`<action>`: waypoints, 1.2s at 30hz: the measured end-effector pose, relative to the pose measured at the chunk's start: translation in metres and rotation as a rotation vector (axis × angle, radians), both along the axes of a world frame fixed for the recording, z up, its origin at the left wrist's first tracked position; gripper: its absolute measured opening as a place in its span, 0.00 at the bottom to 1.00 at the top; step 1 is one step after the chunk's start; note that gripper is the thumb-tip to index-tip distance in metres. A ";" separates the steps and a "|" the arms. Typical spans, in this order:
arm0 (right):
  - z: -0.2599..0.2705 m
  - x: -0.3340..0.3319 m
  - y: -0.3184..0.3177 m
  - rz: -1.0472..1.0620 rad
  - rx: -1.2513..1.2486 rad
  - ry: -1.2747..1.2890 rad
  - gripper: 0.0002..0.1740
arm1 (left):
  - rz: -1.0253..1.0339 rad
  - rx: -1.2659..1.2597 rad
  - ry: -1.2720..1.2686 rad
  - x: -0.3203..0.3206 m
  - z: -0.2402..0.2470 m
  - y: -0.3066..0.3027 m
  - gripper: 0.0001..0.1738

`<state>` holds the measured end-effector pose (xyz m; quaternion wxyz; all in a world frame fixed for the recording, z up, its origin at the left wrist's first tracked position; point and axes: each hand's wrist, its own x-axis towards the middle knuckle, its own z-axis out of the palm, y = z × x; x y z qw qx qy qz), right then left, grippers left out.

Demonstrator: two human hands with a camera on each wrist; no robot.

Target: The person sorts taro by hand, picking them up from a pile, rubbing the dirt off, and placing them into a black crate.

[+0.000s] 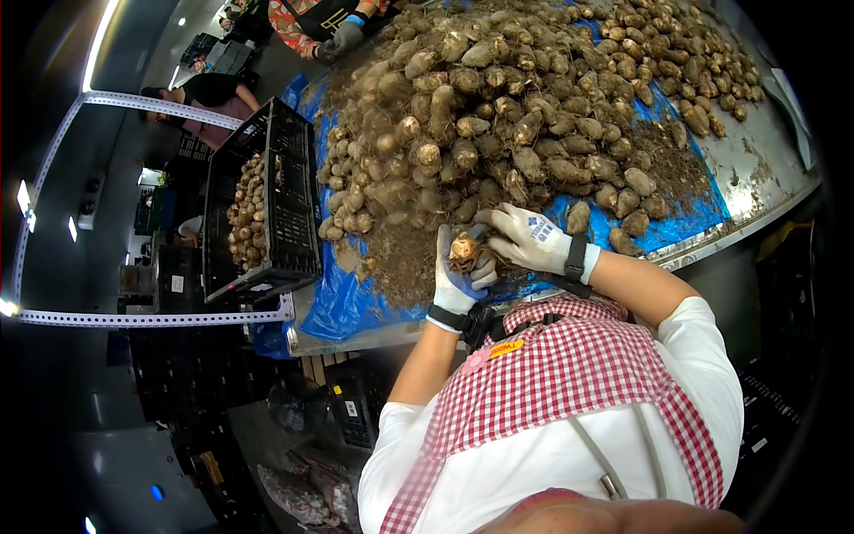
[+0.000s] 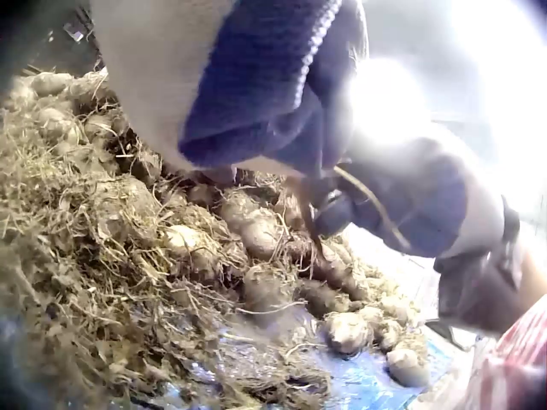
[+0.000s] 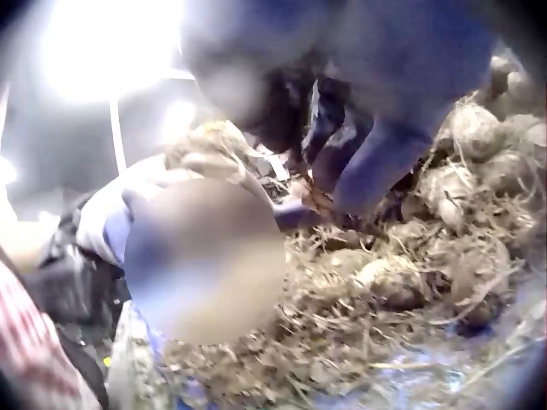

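A rough brown taro corm (image 1: 463, 254) with a pale cut end sits in my gloved left hand (image 1: 457, 287), whose fingers curl round it. My gloved right hand (image 1: 529, 238) bends over the corm from the right, fingertips at its upper side. In the right wrist view, the curled fingers (image 3: 367, 162) of that hand pinch at reddish-brown fibre beside the left hand. The left wrist view has a thin brown strip (image 2: 306, 213) hanging between the two gloves. Both hands are close over the front edge of a large taro heap (image 1: 480, 116).
Blue plastic sheeting (image 1: 342, 307) covers part of the metal table (image 1: 756, 191), with loose soil and roots on it. A black crate (image 1: 298, 191) of smaller corms stands at the left. Across the table is another person's gloved hand (image 1: 347, 36); one more person is further left.
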<state>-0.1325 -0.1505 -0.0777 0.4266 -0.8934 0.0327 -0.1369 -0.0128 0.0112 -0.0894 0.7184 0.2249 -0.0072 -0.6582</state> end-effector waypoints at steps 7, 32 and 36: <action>0.020 0.005 0.011 0.084 -0.190 0.094 0.23 | 0.165 0.326 -0.386 -0.016 0.002 -0.012 0.34; 0.000 0.009 0.018 0.168 0.030 -0.106 0.11 | 0.456 0.008 -0.485 -0.005 -0.029 -0.004 0.18; -0.020 -0.005 0.019 0.283 -0.398 -0.031 0.13 | 0.400 -0.057 -0.331 -0.001 -0.011 0.001 0.19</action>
